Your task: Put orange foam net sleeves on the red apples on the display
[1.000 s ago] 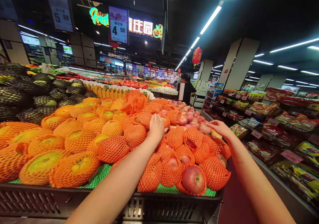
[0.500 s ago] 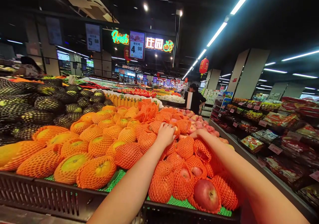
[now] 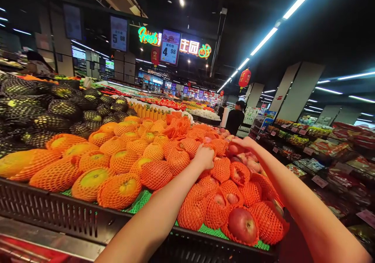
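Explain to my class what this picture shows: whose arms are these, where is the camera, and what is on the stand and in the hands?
The camera sits on a person's head, looking forward and down, so the two bare arms are that person's own. The left hand grips an orange foam net sleeve on the pile. The right hand closes on a bare pinkish-red apple. Below is a black plastic crate stand holding net-wrapped red apples and net-wrapped orange citrus fruits. Another person in dark clothes stands farther back.

Supermarket produce section. Evidence: black display crates (image 3: 58, 216) piled with netted oranges (image 3: 117, 189) and apples (image 3: 241, 224), hanging price signs (image 3: 170, 47), shelves of packaged goods (image 3: 328, 148) along aisle.
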Demonstrator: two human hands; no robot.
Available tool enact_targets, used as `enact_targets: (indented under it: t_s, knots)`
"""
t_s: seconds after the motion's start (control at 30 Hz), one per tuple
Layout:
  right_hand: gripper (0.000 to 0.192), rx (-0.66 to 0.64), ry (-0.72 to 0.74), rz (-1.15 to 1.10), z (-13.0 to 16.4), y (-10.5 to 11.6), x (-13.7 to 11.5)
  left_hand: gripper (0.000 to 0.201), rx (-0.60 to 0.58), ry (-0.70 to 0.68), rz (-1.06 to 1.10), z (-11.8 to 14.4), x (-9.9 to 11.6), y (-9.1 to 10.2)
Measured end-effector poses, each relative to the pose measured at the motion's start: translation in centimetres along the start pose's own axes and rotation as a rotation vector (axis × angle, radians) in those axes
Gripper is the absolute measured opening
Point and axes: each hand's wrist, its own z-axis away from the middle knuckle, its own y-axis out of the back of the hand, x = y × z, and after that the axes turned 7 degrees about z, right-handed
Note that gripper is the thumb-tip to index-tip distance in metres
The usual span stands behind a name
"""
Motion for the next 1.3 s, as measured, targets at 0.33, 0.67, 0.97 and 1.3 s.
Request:
enact_targets:
  t_s: [0.33, 0.67, 0.97, 1.3]
  knots:
    - [0.057, 0.024, 0.015, 0.056, 7.1, 0.4, -0.5, 0.040, 0.279, 0.002, 0.215, 1.1, -4.3, 2.3]
    - [0.056, -0.096, 0.349, 0.274, 16.5, -1.3, -5.6, 0.045, 0.289, 0.842, 0.223, 1.9, -7.0, 3.7]
    - [0.060, -0.229, 0.356, 0.159, 17.4, -4.5, -3.5, 0.045, 0.397, 0.974, 0.211, 2.0, -9.1, 3.1]
    - [0.051, -0.452, 0.610, -0.157, 14.6, -2.9, 1.0, 0.052, 0.319, 0.863, 0.369, 0.0, -10.6, 1.3]
